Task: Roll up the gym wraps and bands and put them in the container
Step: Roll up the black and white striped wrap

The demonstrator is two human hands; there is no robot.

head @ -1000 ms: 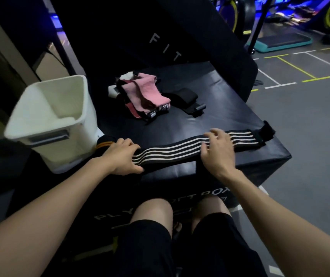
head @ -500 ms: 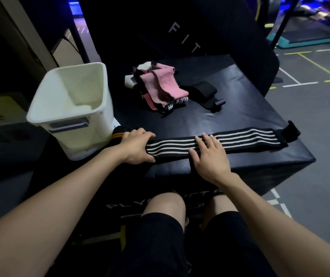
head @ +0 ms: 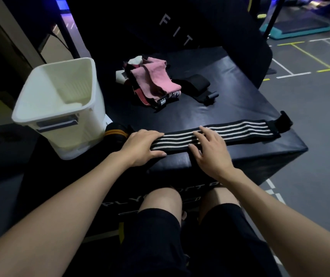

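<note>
A long black wrap with white stripes (head: 216, 133) lies flat on the top of a black padded box (head: 230, 92), close to the front edge of the box. Its long axis goes from left to right across the view, and it rises a little toward the far right. The right end points to the right corner of the box and finishes in a black tab (head: 284, 121). The left end is under the left hand (head: 140, 146).

The left hand lies palm down on that end, fingers bent over it and the thumb along the near edge; it presses the wrap and does not lift it. I cannot tell if some part of the wrap is already rolled under the palm, because the hand hides it. The right hand (head: 210, 150) rests flat on the middle of the wrap with the fingers spread wide, not closed around anything.

A white plastic container (head: 64, 108) stands upright at the left corner of the box, with its opening up. Just beside it, near the left wrist, there is a dark roll with orange stripes (head: 115, 132). Farther back on the box lies a heap of pink and black bands (head: 152, 82), and right next to it a black strap (head: 196, 83).
</note>
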